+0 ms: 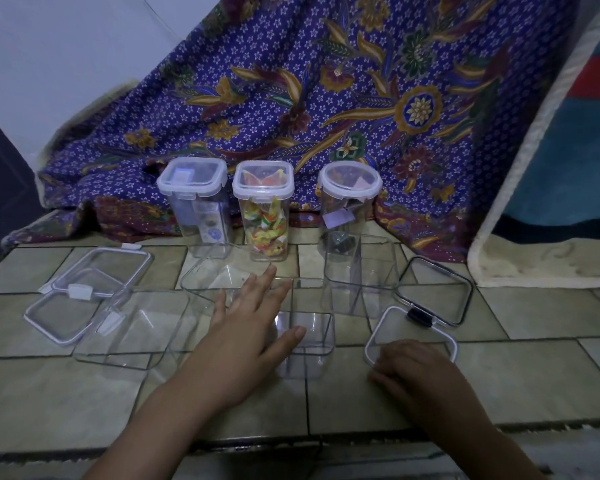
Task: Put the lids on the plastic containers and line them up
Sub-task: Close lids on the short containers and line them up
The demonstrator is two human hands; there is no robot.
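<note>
Three lidded jars (262, 188) stand in a row beyond the left hand (253, 323), fingers spread above an open container (307, 344). The right hand (420, 365) presses a white-rimmed lid (409, 327) — four containers remain uncovered, I judge.

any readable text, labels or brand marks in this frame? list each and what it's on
None can be read.
Left lidded container: a pale label with a blue round mark inside, too blurred to read.
Round-lidded container: paper tags inside, no legible print.
Middle lidded container: colourful wrappers, nothing legible.
</note>
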